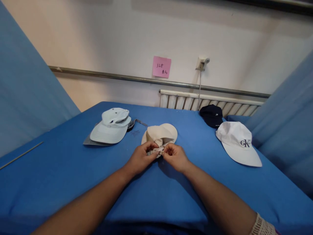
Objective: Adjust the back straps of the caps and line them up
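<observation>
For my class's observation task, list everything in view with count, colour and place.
Cloth-covered surface: 1, blue, foreground
Soft beige cap: 1, beige, centre
Pale cloth cap: 1, pale blue, left
Grey cap: at least 1, grey, under pale cap
White lettered cap: 1, white, right
Dark cloth cap: 1, navy, back right
Thin rod: 1, brownish, left
Square paper note: 1, pink, wall
Corded socket: 1, white, right of note
Metal pipe: 1, grey, wall
Ribbed radiator: 1, white, below pipe
Overhead bar: 1, dark, top right
Plain wall: 1, off-white, background
Cloth curtains: 2, blue, both sides
Knitted cuff: 1, cream, lower right
Forearms: 2, bare, foreground
Left hand: 1, bare, on beige cap
Right hand: 1, bare, on beige cap
</observation>
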Demonstrator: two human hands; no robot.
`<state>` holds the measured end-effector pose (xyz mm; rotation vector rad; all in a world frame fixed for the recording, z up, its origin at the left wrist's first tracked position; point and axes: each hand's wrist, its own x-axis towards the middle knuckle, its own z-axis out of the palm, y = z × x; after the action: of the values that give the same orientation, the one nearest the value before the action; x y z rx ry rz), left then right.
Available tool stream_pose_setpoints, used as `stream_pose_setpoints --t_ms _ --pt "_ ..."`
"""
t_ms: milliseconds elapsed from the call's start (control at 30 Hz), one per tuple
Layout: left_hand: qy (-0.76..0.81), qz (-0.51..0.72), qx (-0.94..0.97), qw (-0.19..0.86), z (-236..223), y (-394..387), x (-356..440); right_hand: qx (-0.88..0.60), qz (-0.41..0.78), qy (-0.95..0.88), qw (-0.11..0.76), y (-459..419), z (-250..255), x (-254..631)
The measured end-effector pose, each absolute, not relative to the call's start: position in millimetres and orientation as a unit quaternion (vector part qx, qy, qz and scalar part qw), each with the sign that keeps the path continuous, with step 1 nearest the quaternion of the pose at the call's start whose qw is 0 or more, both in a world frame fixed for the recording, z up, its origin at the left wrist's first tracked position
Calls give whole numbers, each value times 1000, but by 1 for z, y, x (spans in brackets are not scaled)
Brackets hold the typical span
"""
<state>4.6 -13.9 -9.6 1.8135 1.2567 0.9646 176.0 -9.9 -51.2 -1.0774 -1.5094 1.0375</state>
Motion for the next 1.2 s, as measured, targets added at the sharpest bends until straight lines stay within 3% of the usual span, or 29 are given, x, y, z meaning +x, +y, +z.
stream_pose_setpoints --t_ms 267,533,800,1033,1200 --pt "471 416 644 437 -19 -2 -3 -431 255 -716 486 -7 -47 191" --pt "490 376 691 375 -13 -7 2 -414 116 -779 456 -12 -42 185" --pt "531 354 713 290 -12 -10 4 -390 83 -808 434 -16 -38 183" --pt "454 371 614 528 -13 -5 -3 -371 84 -797 468 -14 -37 187" --pt "473 438 566 514 -12 -6 -3 -345 71 -824 444 -18 -33 190"
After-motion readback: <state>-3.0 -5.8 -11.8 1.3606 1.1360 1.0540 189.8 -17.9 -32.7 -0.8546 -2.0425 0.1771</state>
